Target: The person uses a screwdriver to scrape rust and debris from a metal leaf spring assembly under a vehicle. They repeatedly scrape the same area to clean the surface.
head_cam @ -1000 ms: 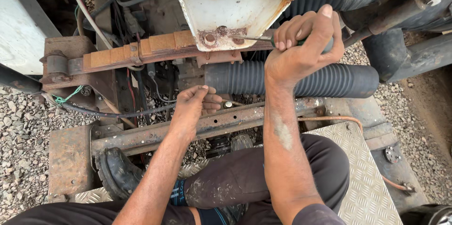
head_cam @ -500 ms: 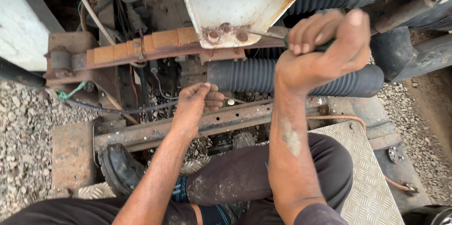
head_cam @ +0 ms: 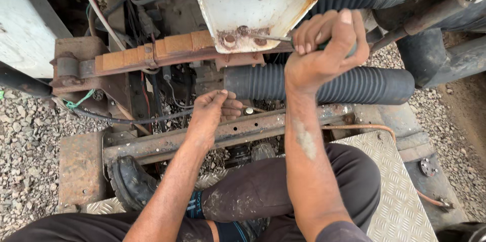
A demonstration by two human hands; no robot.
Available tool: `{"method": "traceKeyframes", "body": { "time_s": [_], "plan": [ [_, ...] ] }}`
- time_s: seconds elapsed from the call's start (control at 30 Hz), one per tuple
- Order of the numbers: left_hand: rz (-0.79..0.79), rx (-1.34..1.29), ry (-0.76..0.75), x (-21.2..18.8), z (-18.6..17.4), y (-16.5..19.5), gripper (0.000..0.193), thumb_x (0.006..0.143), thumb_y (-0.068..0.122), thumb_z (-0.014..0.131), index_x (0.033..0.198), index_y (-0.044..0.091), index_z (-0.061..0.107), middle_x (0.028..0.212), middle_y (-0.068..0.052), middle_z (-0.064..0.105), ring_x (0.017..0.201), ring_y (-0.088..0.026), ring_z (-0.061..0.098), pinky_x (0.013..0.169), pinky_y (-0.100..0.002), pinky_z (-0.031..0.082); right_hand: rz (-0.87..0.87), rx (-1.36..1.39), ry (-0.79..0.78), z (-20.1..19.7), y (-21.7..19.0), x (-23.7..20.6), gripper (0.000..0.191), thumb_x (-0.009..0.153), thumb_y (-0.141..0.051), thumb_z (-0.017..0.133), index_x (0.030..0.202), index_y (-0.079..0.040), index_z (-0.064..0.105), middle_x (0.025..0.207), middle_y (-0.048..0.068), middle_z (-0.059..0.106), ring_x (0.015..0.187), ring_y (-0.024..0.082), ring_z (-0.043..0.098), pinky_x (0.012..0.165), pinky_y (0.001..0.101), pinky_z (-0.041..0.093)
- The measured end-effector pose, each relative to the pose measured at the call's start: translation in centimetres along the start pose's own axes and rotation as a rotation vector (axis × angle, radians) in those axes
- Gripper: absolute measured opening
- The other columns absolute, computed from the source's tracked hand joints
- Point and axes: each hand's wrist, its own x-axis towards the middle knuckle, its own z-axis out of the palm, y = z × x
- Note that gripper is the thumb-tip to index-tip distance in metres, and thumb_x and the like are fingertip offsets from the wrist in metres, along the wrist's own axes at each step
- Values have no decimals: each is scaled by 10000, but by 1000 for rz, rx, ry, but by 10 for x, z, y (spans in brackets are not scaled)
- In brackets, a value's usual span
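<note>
My right hand is closed around a screwdriver with a dark green handle; its thin metal shaft points left to the rusty bolts on a white bracket plate. My left hand rests with curled fingers on a rusty steel cross rail, fingertips by a small bolt. What the left fingers pinch is hidden. A black corrugated hose runs just behind and below my right hand.
A rusty brown leaf-like bar and loose wires lie at upper left. Gravel covers the ground on both sides. A checker-plate step sits under my right leg, and my black boot rests on the frame.
My right hand has shifted slightly right and up with the screwdriver, twisting at the wrist. My left hand stays on the rail.
</note>
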Motion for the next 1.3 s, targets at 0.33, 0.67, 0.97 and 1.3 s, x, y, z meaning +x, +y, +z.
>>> {"method": "traceKeyframes", "body": {
  "time_s": [0.33,0.67,0.97,1.3],
  "plan": [
    [14,-22,-5,3,-3,-4,276,1061,201,500,1031,2,690,872,-131,774,730,-190,732,666,-335,613,-52,-73,-22,12,-1,3,408,1080,-203,499,728,-70,342,541,51,326,360,124,267,316,311,262],
    [-10,-13,11,1,-2,-2,278,1061,204,492,1041,8,687,865,-132,770,735,-186,731,682,-335,615,-66,-98,-30,-10,3,6,392,1107,-199,441,754,-48,358,552,72,338,382,133,266,342,305,257],
    [10,-16,4,2,-3,0,279,1062,199,493,1036,-1,685,866,-126,771,731,-196,727,687,-339,615,-42,-90,35,-5,0,12,355,1060,-147,442,734,-62,333,547,59,305,389,125,241,309,286,272],
    [-3,-12,-3,1,-3,-1,279,1060,213,502,1031,6,686,874,-127,770,738,-193,728,679,-337,613,46,-4,51,-17,-8,20,344,1073,-149,435,757,-50,342,536,79,311,379,140,232,343,311,268]
  ]
}}
